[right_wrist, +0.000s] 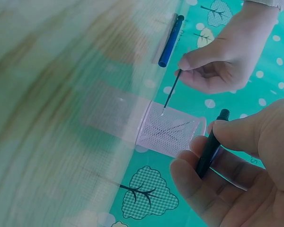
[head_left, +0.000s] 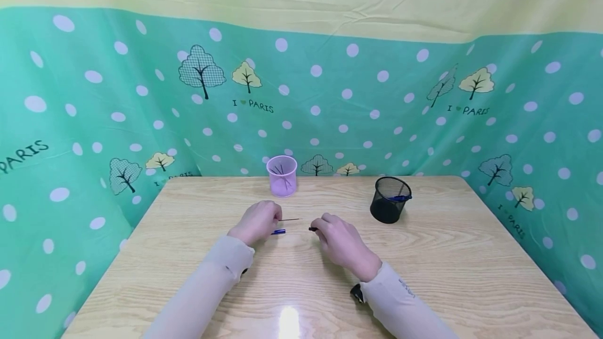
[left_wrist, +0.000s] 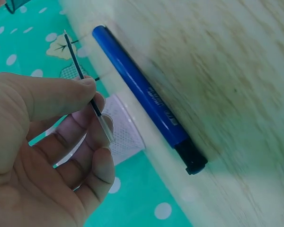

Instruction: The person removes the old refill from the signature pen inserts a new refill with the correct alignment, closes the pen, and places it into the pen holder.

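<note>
Between thumb and index finger, my left hand (head_left: 256, 221) pinches a thin pen refill (left_wrist: 78, 66), dark along most of its length and clear at one end. The refill's metal tip points toward my right hand (head_left: 343, 242). That hand holds a short black pen tube (right_wrist: 209, 153) with a threaded end showing above the thumb. A blue pen barrel (left_wrist: 137, 90) with a black end piece and pale lettering lies on the table beside the left hand. In the head view the left hand hides part of this barrel.
A purple mesh pen cup (head_left: 283, 186) holding several thin dark sticks stands at the table's back edge. To the right is a black mesh cup (head_left: 385, 212) with blue pens or pen parts in it. Behind the wooden table (head_left: 452, 255) hangs a dotted green curtain (head_left: 325, 119).
</note>
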`<state>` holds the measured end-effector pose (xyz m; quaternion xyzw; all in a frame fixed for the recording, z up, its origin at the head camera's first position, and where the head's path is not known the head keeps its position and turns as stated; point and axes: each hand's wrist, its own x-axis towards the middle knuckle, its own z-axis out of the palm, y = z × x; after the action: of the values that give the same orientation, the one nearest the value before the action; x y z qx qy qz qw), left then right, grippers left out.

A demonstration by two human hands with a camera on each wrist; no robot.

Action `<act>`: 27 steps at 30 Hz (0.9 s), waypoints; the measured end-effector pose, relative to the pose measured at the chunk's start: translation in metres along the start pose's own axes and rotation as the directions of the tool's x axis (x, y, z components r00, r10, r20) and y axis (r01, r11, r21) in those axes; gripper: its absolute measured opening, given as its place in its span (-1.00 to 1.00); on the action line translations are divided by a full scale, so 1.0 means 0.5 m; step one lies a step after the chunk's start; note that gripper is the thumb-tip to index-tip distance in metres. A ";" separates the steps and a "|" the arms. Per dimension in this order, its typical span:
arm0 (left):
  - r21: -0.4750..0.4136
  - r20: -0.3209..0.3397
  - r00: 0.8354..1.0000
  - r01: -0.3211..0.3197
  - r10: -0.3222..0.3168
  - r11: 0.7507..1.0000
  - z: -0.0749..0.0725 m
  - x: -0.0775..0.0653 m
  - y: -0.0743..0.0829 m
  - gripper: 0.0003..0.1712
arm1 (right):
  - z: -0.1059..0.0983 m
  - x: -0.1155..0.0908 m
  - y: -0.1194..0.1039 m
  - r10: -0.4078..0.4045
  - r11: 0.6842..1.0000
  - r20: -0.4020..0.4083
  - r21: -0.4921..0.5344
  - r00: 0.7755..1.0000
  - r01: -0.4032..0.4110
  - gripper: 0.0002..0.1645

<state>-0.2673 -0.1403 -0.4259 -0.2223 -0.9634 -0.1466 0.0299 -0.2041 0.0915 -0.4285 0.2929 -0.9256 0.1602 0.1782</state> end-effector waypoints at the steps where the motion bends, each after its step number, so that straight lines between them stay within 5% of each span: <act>1: 0.001 0.006 1.000 0.002 -0.002 1.000 0.001 0.002 0.000 -0.80 | 0.000 0.000 0.000 0.001 1.000 0.002 0.000 1.000 -0.001 -0.83; 27: 0.003 0.101 0.994 0.048 -0.048 0.999 0.018 0.030 -0.014 -0.83 | 0.003 -0.001 0.000 -0.006 1.000 0.007 0.004 1.000 0.006 -0.83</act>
<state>-0.2837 -0.1376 -0.4344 -0.2059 -0.9689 -0.1357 -0.0224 -0.2042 0.0909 -0.4299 0.2965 -0.9251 0.1604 0.1746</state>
